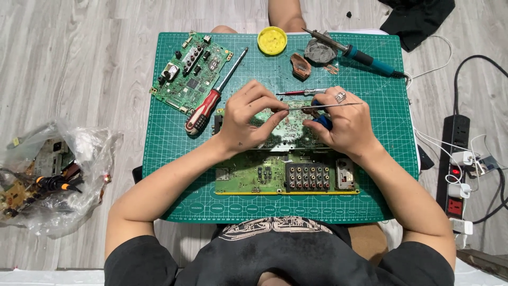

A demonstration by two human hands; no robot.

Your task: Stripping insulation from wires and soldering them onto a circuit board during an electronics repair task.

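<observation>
Two hands work on a green circuit board at the middle of a green cutting mat.

The left hand (248,116) rests on the circuit board (280,164), fingertips pinched on a thin metal rod (338,105) that runs toward 3 o'clock. The right hand (344,122) is curled around a blue-handled tool (323,123). At 10 o'clock on the cutting mat (174,175) lies a second circuit board (191,71), a red-handled screwdriver (211,98) beside it; at 12 o'clock a yellow lid (272,40); at 1 o'clock a soldering iron (360,54).
</observation>
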